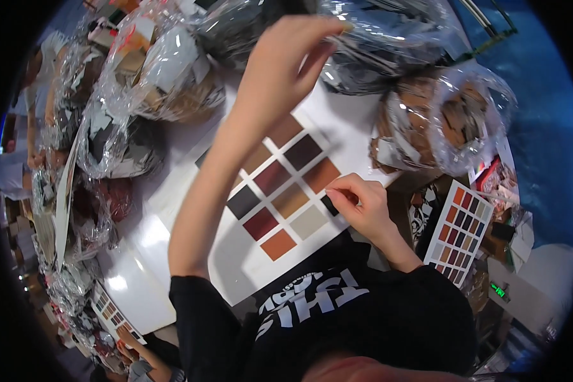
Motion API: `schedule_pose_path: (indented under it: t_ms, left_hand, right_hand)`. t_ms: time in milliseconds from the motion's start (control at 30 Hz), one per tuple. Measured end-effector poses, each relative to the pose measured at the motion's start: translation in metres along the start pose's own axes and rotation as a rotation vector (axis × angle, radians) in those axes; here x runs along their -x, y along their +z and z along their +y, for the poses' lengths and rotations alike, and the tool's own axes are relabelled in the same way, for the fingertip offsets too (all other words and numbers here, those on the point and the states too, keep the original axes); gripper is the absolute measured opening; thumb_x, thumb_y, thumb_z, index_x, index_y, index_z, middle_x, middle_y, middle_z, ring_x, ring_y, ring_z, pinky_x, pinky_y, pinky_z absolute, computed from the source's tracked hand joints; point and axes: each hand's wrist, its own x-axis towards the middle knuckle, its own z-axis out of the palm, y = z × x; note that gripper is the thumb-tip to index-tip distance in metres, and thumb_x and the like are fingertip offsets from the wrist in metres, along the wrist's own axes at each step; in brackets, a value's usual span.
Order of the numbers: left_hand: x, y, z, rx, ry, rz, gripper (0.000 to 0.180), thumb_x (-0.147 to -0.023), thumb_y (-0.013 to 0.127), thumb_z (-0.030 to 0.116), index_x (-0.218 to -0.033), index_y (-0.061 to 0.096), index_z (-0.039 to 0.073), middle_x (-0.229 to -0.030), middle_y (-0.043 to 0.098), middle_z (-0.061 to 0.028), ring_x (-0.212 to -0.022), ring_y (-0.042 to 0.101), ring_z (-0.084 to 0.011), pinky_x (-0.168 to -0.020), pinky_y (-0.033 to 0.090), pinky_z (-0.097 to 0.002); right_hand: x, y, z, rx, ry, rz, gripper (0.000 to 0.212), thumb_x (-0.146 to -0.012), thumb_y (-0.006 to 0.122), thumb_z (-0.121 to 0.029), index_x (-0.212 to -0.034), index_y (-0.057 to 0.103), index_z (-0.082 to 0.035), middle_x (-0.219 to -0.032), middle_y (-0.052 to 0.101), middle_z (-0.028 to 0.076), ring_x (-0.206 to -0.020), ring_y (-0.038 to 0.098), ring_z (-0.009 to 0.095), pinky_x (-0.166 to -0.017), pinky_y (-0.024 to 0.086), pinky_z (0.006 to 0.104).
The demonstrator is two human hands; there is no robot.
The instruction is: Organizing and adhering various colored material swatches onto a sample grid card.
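My left arm stretches across a white sample card (235,274) with rows of brown, black, dark red, orange, tan and grey squares. At its end my left hand (293,57) is above a clear plastic bag (388,41) of dark and grey pieces. Its fingers are closed together at the bag's near side, and whatever they hold is too small to make out. My right hand (363,204) is at the card's right edge, thumb and forefinger pinched beside an orange-brown square (322,175). Any piece between those fingertips cannot be made out. My left forearm hides part of the card.
A clear bag of brown pieces (439,121) stands at the far right, with more filled bags (165,70) along the left. Another sample card (458,229) lies right of my right arm. At lower left, another person's hand (130,337) touches a similar card (111,309).
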Motion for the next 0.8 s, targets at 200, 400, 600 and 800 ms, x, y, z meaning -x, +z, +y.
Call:
schedule_pose_path:
  t_ms: [200,400,600,800]
  left_hand:
    - [-0.116,0.065,-0.032,-0.209,-0.026,-0.539,0.03,-0.081,0.06,0.007,-0.11,0.065,0.003,-0.099,0.067,-0.0204,-0.095,0.062,-0.0381,-0.084,0.049,-0.0415]
    - [-0.119,0.093,-0.076,-0.046,-0.221,-0.673,0.029,-0.083,0.061,0.008,-0.111,0.065,0.004,-0.1,0.069,-0.0177,-0.093,0.065,-0.031,-0.082,0.05,-0.0376]
    - [-0.114,0.086,-0.056,-0.128,-0.131,-0.493,0.021,-0.082,0.065,0.011,-0.102,0.064,0.003,-0.091,0.066,-0.0197,-0.089,0.064,-0.0336,-0.078,0.049,-0.0406]
    - [-0.116,0.063,-0.017,-0.366,-0.002,-0.246,0.018,-0.083,0.063,0.014,-0.098,0.064,0.004,-0.088,0.065,-0.0195,-0.086,0.063,-0.0377,-0.076,0.049,-0.0436]
  right_hand:
    - [0.028,-0.052,-0.013,0.058,-0.072,0.185,0.01,-0.078,0.072,-0.002,-0.082,0.063,-0.004,-0.065,0.061,0.003,-0.046,0.053,0.013,-0.046,0.04,0.0247]
    - [0.047,-0.09,-0.015,0.191,-0.179,0.302,0.01,-0.077,0.072,0.0,-0.081,0.064,-0.003,-0.067,0.064,0.003,-0.046,0.053,0.012,-0.045,0.04,0.0242]
    - [0.037,-0.131,-0.009,0.426,-0.314,0.496,0.008,-0.078,0.071,-0.002,-0.081,0.065,-0.004,-0.069,0.065,0.004,-0.05,0.056,0.014,-0.047,0.043,0.025]
    - [-0.023,-0.181,-0.006,0.714,-0.044,0.495,0.014,-0.086,0.065,-0.01,-0.099,0.068,-0.01,-0.086,0.069,0.005,-0.066,0.064,0.021,-0.059,0.049,0.0298]
